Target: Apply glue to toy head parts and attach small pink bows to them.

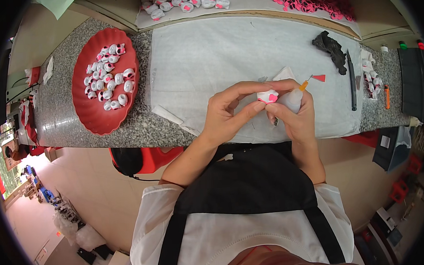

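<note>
My left hand (225, 110) pinches a small white figure piece with a pink patch (267, 97) between thumb and fingers, over the white sheet. My right hand (298, 123) is closed round a translucent squeeze bottle (293, 101) with an orange needle tip (303, 85). The right thumb and fingertips also reach the white piece. The needle points up and right, away from the piece. A small red triangular scrap (319, 78) is at the needle's end; whether they touch I cannot tell. Just beyond my fingers lies a folded white paper (284, 74).
A red scalloped tray (83, 108) with many similar white pieces stands at left. More white pieces (186, 7) and a pink heap (310, 0) fill the back shelf. A crumpled black cloth (331, 49), a black pen-like tool (352, 84) and an orange knife (387, 97) lie at right.
</note>
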### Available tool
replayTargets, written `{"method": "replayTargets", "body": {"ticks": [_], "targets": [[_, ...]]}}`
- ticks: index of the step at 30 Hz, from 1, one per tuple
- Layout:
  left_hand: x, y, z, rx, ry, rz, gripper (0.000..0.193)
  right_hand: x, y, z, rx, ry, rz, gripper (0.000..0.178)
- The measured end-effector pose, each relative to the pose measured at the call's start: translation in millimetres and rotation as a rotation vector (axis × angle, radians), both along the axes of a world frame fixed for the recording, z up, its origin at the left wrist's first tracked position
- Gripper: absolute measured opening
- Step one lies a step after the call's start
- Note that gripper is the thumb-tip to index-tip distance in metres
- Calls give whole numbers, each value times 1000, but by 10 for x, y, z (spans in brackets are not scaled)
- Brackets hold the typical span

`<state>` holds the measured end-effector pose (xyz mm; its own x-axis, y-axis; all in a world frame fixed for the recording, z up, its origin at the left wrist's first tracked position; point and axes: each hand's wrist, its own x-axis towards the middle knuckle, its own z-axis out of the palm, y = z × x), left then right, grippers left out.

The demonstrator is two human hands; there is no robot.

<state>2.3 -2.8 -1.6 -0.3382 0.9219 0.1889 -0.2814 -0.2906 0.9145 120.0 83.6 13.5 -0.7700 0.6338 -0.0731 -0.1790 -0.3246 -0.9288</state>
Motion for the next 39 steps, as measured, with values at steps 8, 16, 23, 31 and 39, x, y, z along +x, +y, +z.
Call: {"method": "replayTargets", "body": {"ticks": [8,16,23,31,39], "targets": [[1,-4,-8,-1,114,35,24,7,-14,-32,18,11,-18,24],[30,7,-6,-3,-139,0,25,18,-2,-20,-46,28,17,25],[2,28,-67,78,-359,-114,21,4,-18,-6,-58,82,27,25],[-46,-19,-12,-31,-406,-93,20,-66,-29,3,-159,52,34,25],[-114,-121,259,-81,434,301,24,-21,-33,-32,-102,81,-10,32]]}}
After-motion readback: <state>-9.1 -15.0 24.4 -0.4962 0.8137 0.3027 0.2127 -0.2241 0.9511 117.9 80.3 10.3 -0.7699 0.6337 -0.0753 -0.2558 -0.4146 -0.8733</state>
